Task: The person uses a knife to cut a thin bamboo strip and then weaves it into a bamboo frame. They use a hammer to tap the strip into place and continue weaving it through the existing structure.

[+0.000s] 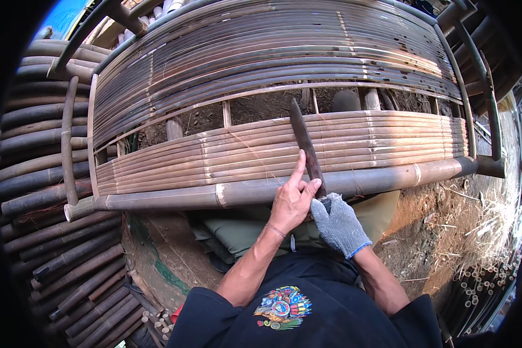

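Observation:
My right hand [339, 223], in a grey knitted glove with a blue-edged cuff, grips the handle of a long dark knife [306, 139]. The blade points away from me, its tip over a bamboo slat seat [243, 151]. Bare, my left hand [290, 203] is beside the blade's base. Its index finger is stretched out along the blade's left edge, and the thumb reaches onto the blade; the other fingers are curled and partly hidden. Under the knife runs a thick bamboo pole [249, 192], the seat's front rail.
Beyond a gap, a slatted bamboo backrest [261, 52] spans the frame. Bamboo armrests [68, 139] stand at both ends. Stacked bamboo poles [81, 252] fill the left side. At the right lie dirt and straw [481, 220], above a bundle of thin bamboo tubes [475, 290].

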Motion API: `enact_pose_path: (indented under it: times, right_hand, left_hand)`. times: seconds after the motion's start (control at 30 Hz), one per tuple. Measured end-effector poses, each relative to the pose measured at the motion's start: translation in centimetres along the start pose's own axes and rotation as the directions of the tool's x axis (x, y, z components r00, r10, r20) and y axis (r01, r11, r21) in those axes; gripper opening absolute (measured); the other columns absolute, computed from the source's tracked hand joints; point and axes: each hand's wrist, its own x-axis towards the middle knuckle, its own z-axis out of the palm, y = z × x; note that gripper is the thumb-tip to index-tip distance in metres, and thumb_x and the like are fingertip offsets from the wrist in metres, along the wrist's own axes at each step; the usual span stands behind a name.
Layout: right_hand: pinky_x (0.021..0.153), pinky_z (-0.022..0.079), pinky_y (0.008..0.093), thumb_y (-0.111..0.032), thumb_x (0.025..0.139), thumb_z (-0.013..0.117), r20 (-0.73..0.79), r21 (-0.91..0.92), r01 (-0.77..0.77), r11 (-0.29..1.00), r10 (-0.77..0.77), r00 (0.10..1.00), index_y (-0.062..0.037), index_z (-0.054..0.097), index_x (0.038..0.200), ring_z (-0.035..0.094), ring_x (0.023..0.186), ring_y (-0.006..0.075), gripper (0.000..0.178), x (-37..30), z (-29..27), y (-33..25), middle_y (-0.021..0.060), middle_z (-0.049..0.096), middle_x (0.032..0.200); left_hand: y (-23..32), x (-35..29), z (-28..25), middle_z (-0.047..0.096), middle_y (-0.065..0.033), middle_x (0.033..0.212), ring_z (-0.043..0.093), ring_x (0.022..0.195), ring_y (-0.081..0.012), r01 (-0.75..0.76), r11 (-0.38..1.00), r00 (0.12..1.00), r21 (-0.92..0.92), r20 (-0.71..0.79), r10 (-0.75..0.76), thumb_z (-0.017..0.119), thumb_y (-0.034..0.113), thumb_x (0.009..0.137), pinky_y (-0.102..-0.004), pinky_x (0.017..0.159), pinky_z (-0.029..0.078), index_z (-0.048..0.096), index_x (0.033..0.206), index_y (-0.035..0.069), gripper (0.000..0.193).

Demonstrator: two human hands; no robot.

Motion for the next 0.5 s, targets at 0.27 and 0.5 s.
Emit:
enact_pose_path:
  times: [0.27,0.5]
  right_hand:
    - [0.068,0.047,0.0514,-0.015,0.095,0.052,0.079,-0.174,0.184,0.968,-0.172,0.982,-0.0045,0.057,0.099,0.059,0.082,0.0414,0.012,0.8,0.3,0.7,0.0189,0.059,0.087]
    - [0.070,0.050,0.0534,-0.028,0.101,0.049,0.071,-0.170,0.125,0.978,-0.114,0.991,-0.0033,0.060,0.096,0.062,0.083,0.0467,0.028,0.1,-0.1,0.9,0.0243,0.063,0.089]
  left_hand:
    - [0.1,0.1,-0.5,0.059,-0.0041,0.064,0.050,0.060,-0.0083,0.005,0.999,1.000,-0.054,-0.023,-0.006,0.062,0.030,0.100,-0.0285,0.061,0.047,0.020,0.160,0.014,0.075]
    - [0.2,-0.3,-0.3,0.068,-0.0108,0.070,0.065,0.062,-0.0185,0.012,1.000,1.000,0.017,0.001,-0.012,0.062,0.032,0.098,-0.0337,0.067,0.052,0.020,0.159,0.017,0.076]
